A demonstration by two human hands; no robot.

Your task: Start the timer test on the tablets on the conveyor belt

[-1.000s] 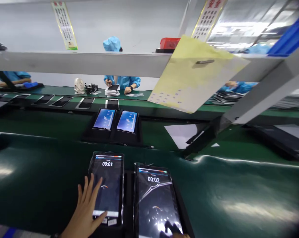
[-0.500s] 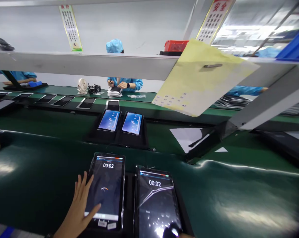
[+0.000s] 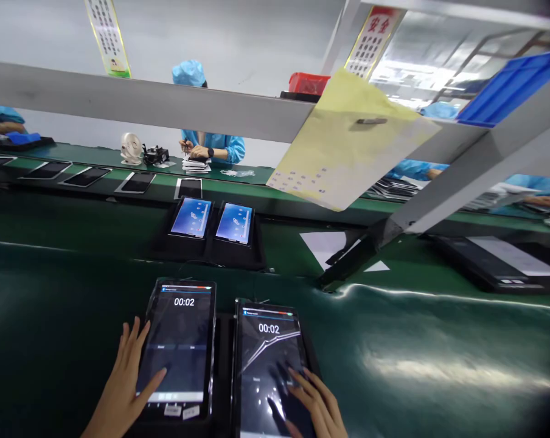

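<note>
Two dark tablets lie side by side in front of me, both screens showing 00:02. On the left tablet (image 3: 184, 340) two small text buttons are on the screen, and two white labels stick near its lower edge. My left hand (image 3: 124, 389) rests along that tablet's left edge, fingers spread, thumb over the lower screen. Over the lower right of the right tablet (image 3: 257, 383), my right hand (image 3: 318, 404) is spread with fingertips at the glass; whether they touch it I cannot tell. Neither hand holds anything. A bent light reflection crosses the right screen.
Behind them, two tablets with blue screens (image 3: 191, 217) lie on a black mat (image 3: 165, 246). A slanted post (image 3: 439, 188) stands to the right, with a yellow sheet (image 3: 348, 140) hanging from the shelf rail. Several tablets (image 3: 87, 177) line the far belt; a co-worker (image 3: 213, 146) handles a stack there.
My right hand has come into view over the right tablet. A spinning arc on the left screen has given way to two buttons. The surroundings have shifted left in view.
</note>
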